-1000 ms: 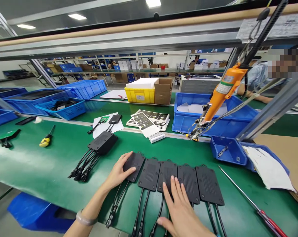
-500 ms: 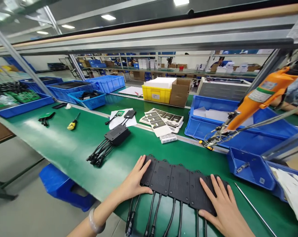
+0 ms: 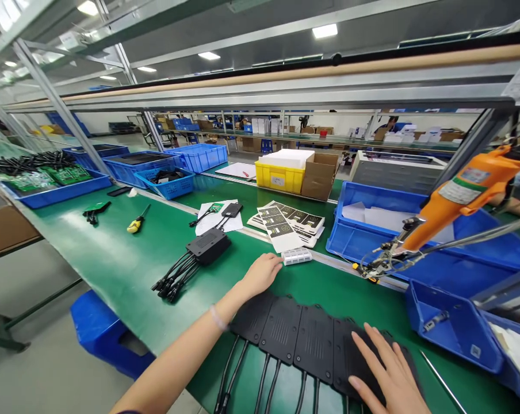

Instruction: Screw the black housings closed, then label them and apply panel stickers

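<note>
A row of several flat black plastic boxes [image 3: 314, 336] with paired cables lies side by side on the green table in front of me. My right hand [image 3: 387, 376] rests spread on the right end of that row. Beyond the row, my left hand [image 3: 263, 272] stretches out, its fingertips at the left end of a small white ribbed plastic piece [image 3: 297, 256]; whether they touch it I cannot tell. Printed label sheets [image 3: 279, 227] are fanned out just behind the white piece. To the left lies another black box stack [image 3: 208, 246] with bundled cables.
A yellow-handled screwdriver [image 3: 136, 224] lies at left, near a green circuit board [image 3: 96, 210]. Blue bins [image 3: 454, 328] and an orange power screwdriver [image 3: 462, 192] stand at right. A thin metal rod [image 3: 443, 382] lies beside my right hand. A yellow bin [image 3: 278, 178] sits behind.
My left hand has left the left end of the box row and moved forward to the white piece. My right hand stays on the row. The view has tilted up slightly.
</note>
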A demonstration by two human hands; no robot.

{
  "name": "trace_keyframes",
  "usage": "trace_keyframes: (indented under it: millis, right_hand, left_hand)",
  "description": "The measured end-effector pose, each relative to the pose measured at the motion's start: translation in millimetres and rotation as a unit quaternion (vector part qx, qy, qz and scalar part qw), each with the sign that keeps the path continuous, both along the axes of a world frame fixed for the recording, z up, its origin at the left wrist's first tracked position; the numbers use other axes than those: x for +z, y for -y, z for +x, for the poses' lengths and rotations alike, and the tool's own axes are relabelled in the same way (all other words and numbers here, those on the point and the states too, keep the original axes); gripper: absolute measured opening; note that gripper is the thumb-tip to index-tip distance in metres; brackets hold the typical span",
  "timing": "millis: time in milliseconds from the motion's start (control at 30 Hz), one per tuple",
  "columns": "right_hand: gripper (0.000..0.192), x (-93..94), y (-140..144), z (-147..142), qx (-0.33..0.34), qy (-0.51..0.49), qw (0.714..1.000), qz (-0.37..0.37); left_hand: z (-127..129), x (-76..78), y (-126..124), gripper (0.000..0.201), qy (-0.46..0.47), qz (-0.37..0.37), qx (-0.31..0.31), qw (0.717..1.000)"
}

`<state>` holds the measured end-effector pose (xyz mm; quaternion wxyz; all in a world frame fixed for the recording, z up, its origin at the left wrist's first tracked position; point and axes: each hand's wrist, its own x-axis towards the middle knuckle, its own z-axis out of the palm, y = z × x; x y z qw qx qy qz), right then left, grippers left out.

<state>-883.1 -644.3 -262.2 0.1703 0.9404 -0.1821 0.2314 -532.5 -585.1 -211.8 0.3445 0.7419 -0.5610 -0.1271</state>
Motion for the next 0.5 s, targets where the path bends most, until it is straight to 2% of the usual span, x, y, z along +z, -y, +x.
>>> trace_keyframes:
  millis: [100, 200, 367, 433, 500]
  right_hand:
    - [0.066, 11.4, -6.1, 6.0, 0.034, 0.006, 0.999, -0.037]
    - [0.053, 17.7, -9.7, 4.7, 0.052, 0.021, 0.997, -0.05]
    - [0.038, 32.7, -5.7, 11.3, 0.027, 0.076, 0.997, 0.007]
    - [0.035, 40.4, -1.0, 23.2, 0.019, 0.1, 0.993, 0.06]
    - [0.032, 46.3, 4.1, 37.7, 0.01, 0.13, 0.984, 0.12]
  left_hand:
    - [3.7, -1.9, 52.7, 0.024, 0.011, 0.013, 0.037, 0.999]
    - [-1.9, -7.6, 73.4, 0.013, 0.023, 0.03, 0.032, 0.999]
    - [-29.5, -17.4, 56.1, 0.045, 0.003, 0.041, -0.067, 0.997]
    - [-44.0, -15.6, 44.2, 0.047, -0.006, 0.027, -0.105, 0.994]
    - [-58.7, -8.9, 32.1, 0.037, -0.013, 0.006, -0.136, 0.991]
